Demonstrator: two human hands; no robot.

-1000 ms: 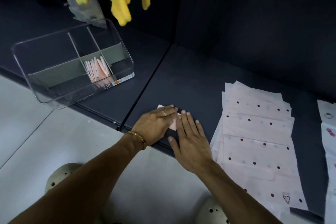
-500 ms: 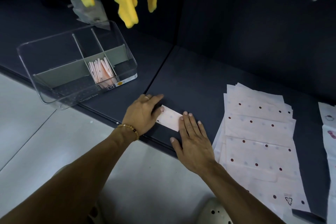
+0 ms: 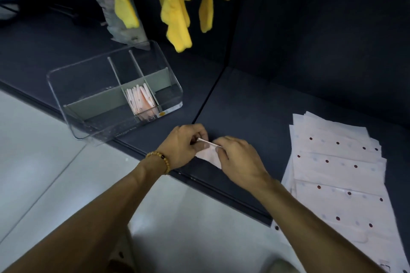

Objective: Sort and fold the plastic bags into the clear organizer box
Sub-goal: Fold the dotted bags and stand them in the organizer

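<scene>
Pale pink folded bag (image 3: 208, 154), small rectangle, sits at the front edge of the dark shelf (image 3: 255, 104), pinched at each end by left hand (image 3: 182, 146) and right hand (image 3: 238, 157), fingers curled on it. Clear organizer box (image 3: 66, 93) at the shelf's left overhangs the edge, folded pink bags (image 3: 139, 98) standing in the middle compartment. Dotted flat bag stack (image 3: 337, 162) lies right.

The organizer box (image 3: 93, 104) at centre left is clear, glossy plastic with matt grey dividers, standing on a smooth, matt dark table (image 3: 255, 104). At right, the stacked bags (image 3: 332, 168) look thin, pale and faintly sheeny; yellow cloth (image 3: 175, 13) hangs soft and matt at the top.
</scene>
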